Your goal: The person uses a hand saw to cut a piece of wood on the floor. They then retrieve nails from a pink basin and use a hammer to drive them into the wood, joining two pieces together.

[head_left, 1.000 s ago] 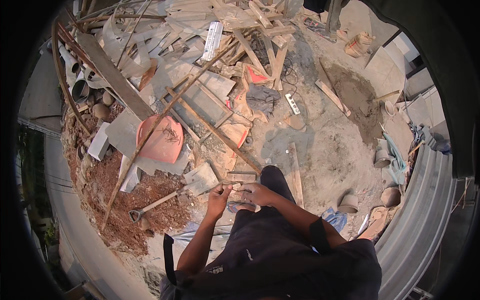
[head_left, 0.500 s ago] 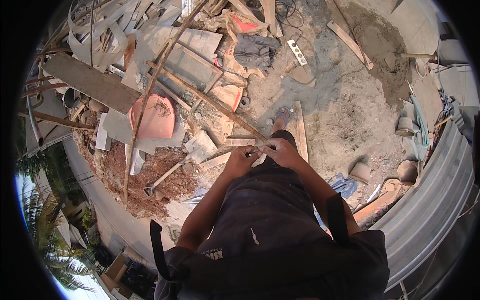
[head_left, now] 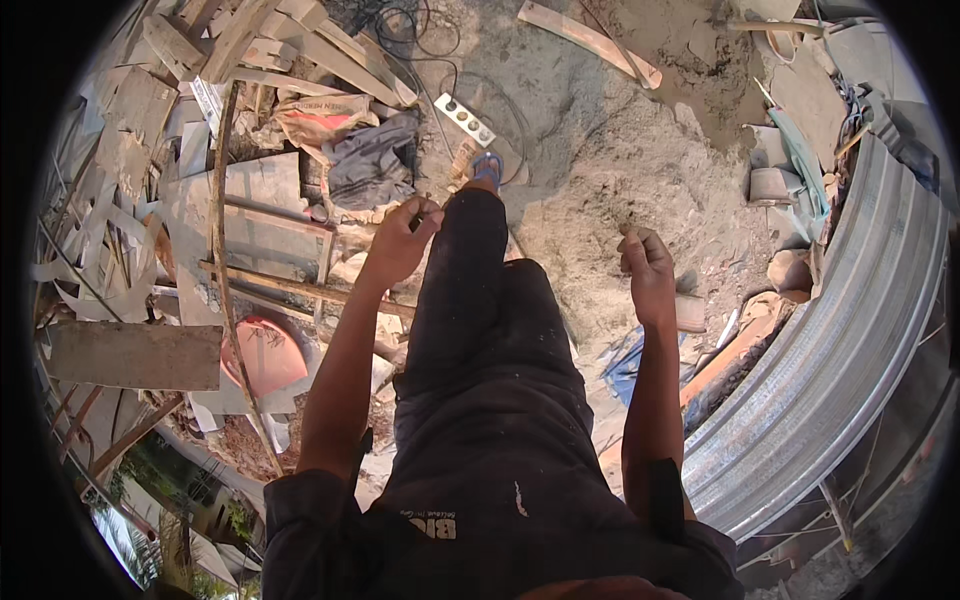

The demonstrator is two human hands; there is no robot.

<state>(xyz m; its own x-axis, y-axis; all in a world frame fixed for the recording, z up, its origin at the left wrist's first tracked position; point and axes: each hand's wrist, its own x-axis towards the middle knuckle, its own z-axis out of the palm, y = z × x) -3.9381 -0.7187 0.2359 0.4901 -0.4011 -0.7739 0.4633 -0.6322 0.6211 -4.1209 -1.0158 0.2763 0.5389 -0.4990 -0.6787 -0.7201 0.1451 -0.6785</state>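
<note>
The left hand (head_left: 398, 240) pinched something too small to identify above the raised dark-trousered knee (head_left: 470, 250), while the right hand (head_left: 648, 265) hung loosely curled and empty over sandy ground (head_left: 600, 170), with scrap planks (head_left: 260, 50) and corrugated metal sheeting (head_left: 830, 360) around.

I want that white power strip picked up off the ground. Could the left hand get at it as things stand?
Probably yes, with a bend forward. The left hand is raised beside the leg, and the white power strip lies uncovered on the sandy ground ahead, with only loose cable around it.
</note>
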